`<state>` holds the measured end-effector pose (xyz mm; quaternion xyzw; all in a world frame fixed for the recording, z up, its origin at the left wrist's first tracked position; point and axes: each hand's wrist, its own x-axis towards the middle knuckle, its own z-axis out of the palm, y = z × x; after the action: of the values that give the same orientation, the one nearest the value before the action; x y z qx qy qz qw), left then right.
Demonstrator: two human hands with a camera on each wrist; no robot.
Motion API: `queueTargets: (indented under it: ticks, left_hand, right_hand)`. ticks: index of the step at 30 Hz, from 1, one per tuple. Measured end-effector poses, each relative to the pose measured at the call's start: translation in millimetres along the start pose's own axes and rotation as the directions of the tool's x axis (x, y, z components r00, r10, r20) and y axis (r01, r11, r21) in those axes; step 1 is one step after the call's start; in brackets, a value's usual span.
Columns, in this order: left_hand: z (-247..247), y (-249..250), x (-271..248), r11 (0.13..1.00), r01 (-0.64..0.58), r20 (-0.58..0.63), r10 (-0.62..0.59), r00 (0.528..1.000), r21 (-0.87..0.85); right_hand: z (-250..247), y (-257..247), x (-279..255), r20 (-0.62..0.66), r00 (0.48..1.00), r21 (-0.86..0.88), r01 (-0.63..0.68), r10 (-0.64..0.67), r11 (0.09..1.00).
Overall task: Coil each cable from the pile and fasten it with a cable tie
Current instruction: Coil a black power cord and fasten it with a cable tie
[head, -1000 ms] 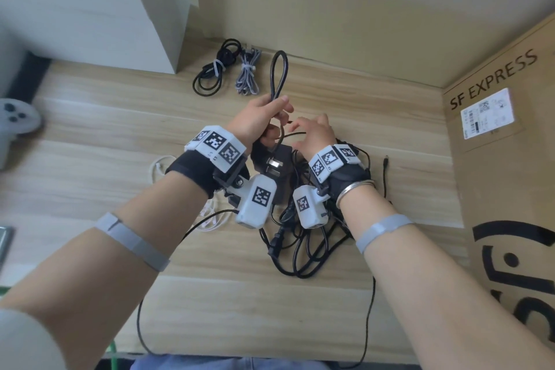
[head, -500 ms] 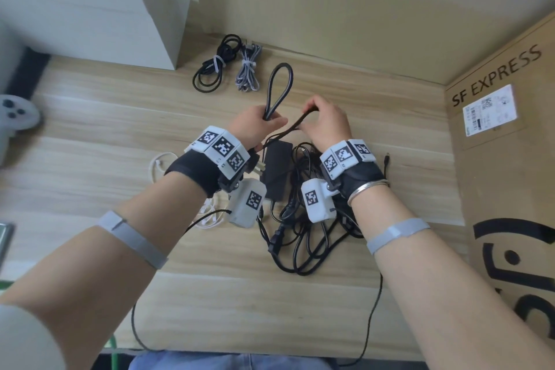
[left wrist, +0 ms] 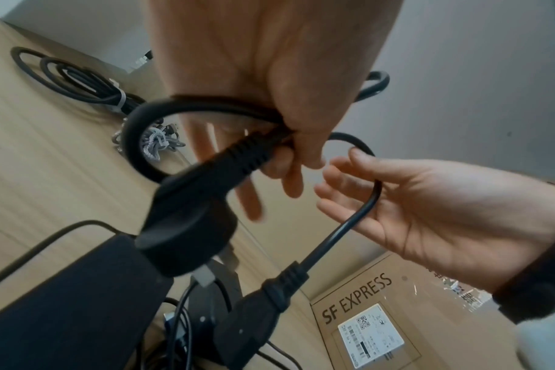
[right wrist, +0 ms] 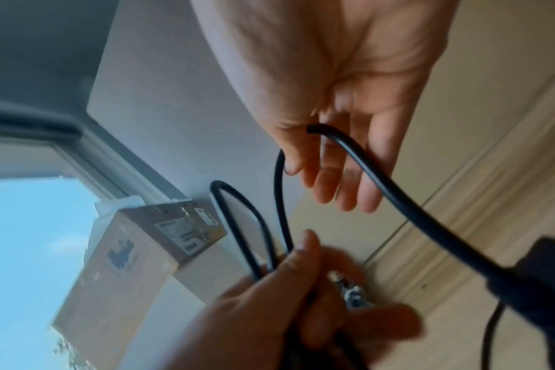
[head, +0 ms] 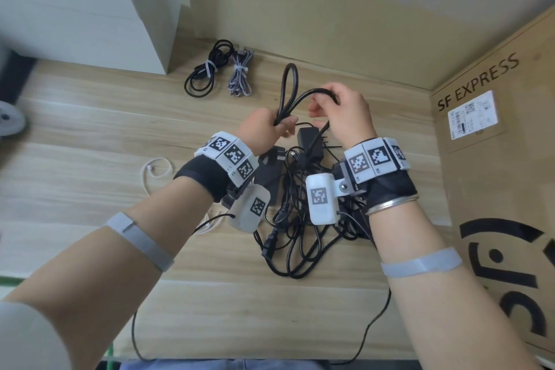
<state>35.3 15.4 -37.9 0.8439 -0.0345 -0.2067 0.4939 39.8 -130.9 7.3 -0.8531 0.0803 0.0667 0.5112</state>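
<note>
above the tangled pile of black cables (head: 295, 219) on the pale wood-grain tabletop (head: 90, 135), both hands hold one thick black power cable (head: 312, 92) in the air. the left hand (head: 261, 129) has its thumb and fingers closed around several gathered strands, with one narrow loop (head: 289, 81) standing up above the fist; left wrist view shows the ribbed strain relief of a black moulded plug (left wrist: 190, 225) hanging just below that grip. the right hand (head: 345, 111) is loosely open, fingers only partly curled, with the cable arching over from the left fist and passing between thumb and palm; right wrist view shows the thumb pressing the cable lightly. from there the cable drops to a second black connector (left wrist: 254, 318) over the pile.

at the back of the table, near the wall, lie two finished bundles: a black coiled cable with a white tie (head: 207, 72) and, just beside it, a grey braided cable with a white tie (head: 240, 76). a brown cardboard box printed "sf express" (head: 486, 135) stands at right. a thin white cable (head: 156, 171) lies left of the left wrist.
</note>
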Motion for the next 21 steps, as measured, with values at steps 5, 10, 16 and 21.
queueTargets:
  ticks: [5, 10, 16, 21]
  left_hand:
    - [8.5, 4.6, -4.7, 0.993, -0.112, 0.078, 0.115, 0.99, -0.042]
    - [11.1, 0.4, -1.5, 0.998, -0.033, 0.136, 0.041, 0.99, -0.055]
    - [8.2, -7.5, -4.6, 0.999, -0.046, 0.152, 0.042, 0.987, 0.019]
    - [4.2, -24.2, -10.7, 0.987, 0.018, 0.013, -0.016, 1.0, -0.157]
  right_hand:
    - [13.2, -6.2, -2.0, 0.059, 0.993, 0.231, -0.118, 0.107, 0.966]
    - [16.9, -4.9, -2.4, 0.1, 0.983, 0.138, -0.164, 0.151, 0.977]
    - [18.0, -8.3, -6.8, 0.112, 0.98, 0.259, -0.19, 0.166, 0.947]
    - [25.8, -10.6, -4.9, 0.23, 0.961, 0.243, -0.207, 0.151, 0.948]
